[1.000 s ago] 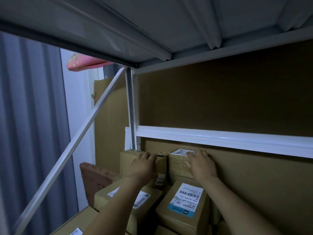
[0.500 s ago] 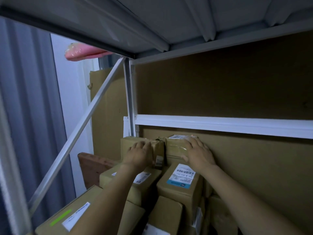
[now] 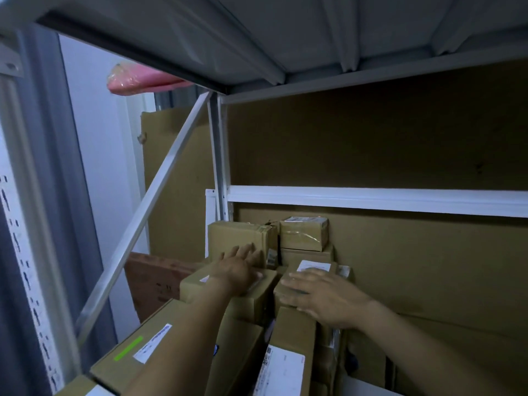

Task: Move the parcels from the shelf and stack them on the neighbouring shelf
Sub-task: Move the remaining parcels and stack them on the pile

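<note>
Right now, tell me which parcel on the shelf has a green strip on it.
The big flat parcel at the near left: it alone bears a bright green strip beside its white label.

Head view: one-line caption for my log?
The left hand and right hand, fingers straight, reach among stacked cardboard parcels in a metal shelf corner.

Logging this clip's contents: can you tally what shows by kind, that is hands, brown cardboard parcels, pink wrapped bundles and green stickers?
Hands: 2 (left hand, right hand)
Brown cardboard parcels: at least 7; more are hidden
Pink wrapped bundle: 1
Green sticker: 1
Total: at least 11
</note>
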